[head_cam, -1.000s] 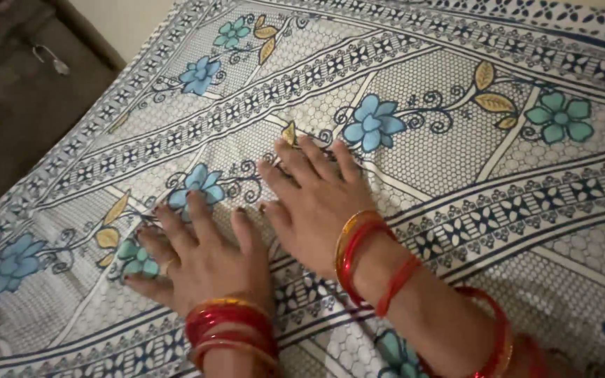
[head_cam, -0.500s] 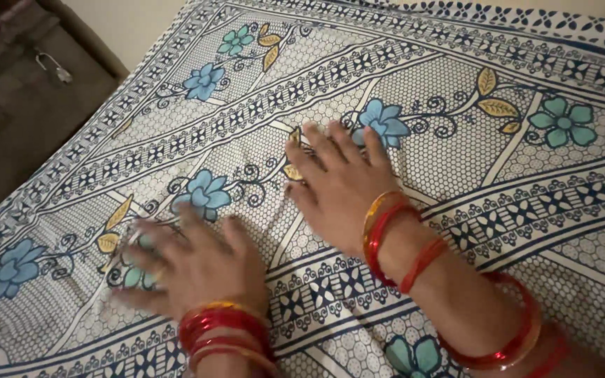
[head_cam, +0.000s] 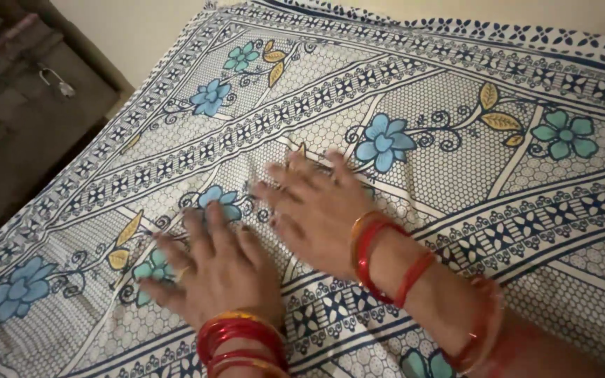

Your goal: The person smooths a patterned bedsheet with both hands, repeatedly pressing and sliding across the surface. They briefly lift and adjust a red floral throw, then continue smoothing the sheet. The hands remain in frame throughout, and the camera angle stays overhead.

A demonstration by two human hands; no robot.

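Two hands flat | left hand (head_cam: 215, 273), right hand (head_cam: 316, 210) | fingers spread open | bedsheet (head_cam: 456, 161) directly beneath, touching

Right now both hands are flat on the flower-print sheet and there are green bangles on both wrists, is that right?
Not quite. The left hand and right hand do lie flat on the sheet, but the head view shows red bangles, not green.

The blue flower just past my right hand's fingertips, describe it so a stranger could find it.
On the patterned bedsheet, look just beyond the right hand. The blue flower sits there on a curling dark vine, paler blue than the teal flower farther right.
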